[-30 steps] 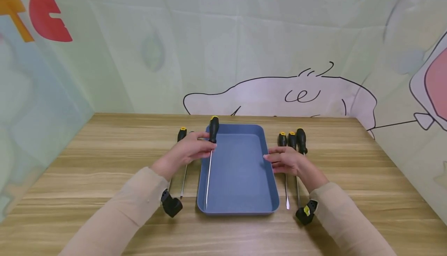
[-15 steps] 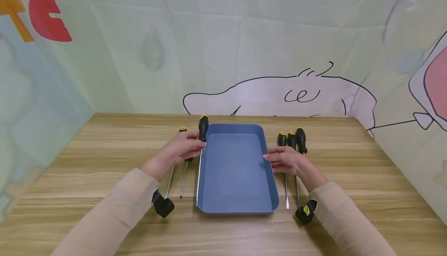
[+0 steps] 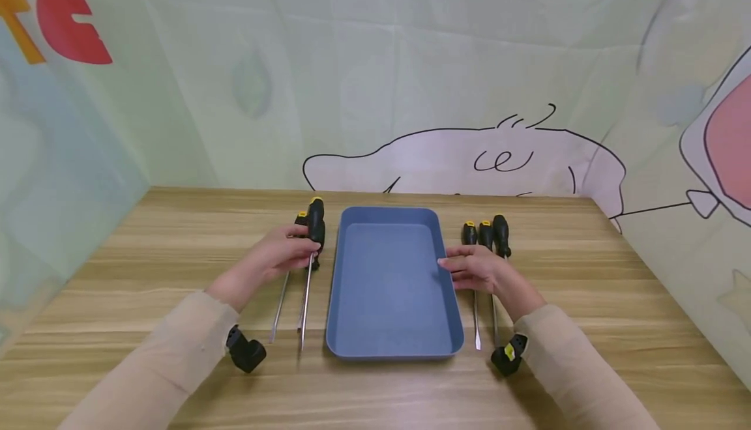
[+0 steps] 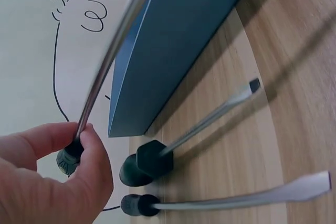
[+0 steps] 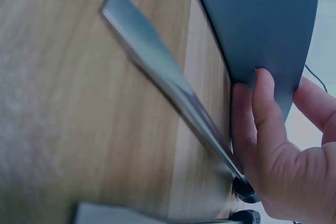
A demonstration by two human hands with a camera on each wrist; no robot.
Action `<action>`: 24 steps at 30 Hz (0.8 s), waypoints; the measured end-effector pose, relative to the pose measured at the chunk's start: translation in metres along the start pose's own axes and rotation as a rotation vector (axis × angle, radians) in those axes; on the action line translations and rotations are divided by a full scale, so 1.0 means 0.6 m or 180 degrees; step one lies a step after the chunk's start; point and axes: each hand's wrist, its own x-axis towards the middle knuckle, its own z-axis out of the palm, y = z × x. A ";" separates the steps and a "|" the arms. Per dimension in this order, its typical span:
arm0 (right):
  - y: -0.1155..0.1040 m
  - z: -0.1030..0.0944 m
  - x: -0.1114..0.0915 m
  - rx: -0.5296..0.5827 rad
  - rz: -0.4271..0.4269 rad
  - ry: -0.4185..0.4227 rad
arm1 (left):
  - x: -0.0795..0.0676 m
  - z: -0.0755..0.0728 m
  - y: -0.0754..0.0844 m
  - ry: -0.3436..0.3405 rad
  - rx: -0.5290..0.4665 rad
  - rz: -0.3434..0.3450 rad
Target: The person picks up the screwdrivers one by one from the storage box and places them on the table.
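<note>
My left hand (image 3: 281, 251) pinches a screwdriver (image 3: 315, 218) between thumb and fingers where its black handle meets the long shaft. The handle points away and the shaft hangs down over the table left of the blue tray (image 3: 393, 286). Beneath and beside it lie two flat-tipped screwdrivers (image 4: 226, 200), their handles partly hidden in the head view. My right hand (image 3: 475, 267) grips the tray's right wall, with fingers on the outer side (image 5: 265, 114) and the thumb at the rim. Nothing lies in the tray.
Right of the tray, three black-handled screwdrivers (image 3: 500, 234) lie side by side, partly beneath my right hand. The wood-grain table (image 3: 399, 394) ends at a pale printed backdrop (image 3: 375, 91). Black wrist cameras (image 3: 246, 355) stick out below both wrists.
My left hand has carried the screwdriver from above the tray's left side out to the left, over the screwdrivers lying there. My right hand has stayed at the tray's right wall.
</note>
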 end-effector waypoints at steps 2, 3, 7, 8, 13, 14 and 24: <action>0.001 0.000 0.001 0.0027 -0.0019 -0.0024 | -0.002 -0.006 -0.001 0.0042 0.0046 -0.0027; 0.002 -0.001 0.001 0.0034 -0.0027 -0.0036 | -0.004 -0.009 0.000 0.0049 0.0079 -0.0033; 0.002 -0.004 -0.002 0.0053 -0.0065 -0.0135 | -0.009 -0.017 0.002 0.0096 0.0194 -0.0087; 0.002 -0.005 -0.003 0.0089 -0.0084 -0.0202 | -0.011 -0.019 0.002 0.0101 0.0218 -0.0098; 0.004 -0.007 -0.001 0.0103 -0.0080 -0.0188 | -0.015 -0.026 0.003 0.0103 0.0221 -0.0102; 0.005 -0.007 0.000 0.0111 -0.0074 -0.0161 | -0.015 -0.028 0.003 0.0109 0.0220 -0.0096; 0.008 -0.004 0.005 0.0094 -0.0042 -0.0041 | -0.017 -0.044 -0.006 0.0164 0.0244 -0.0058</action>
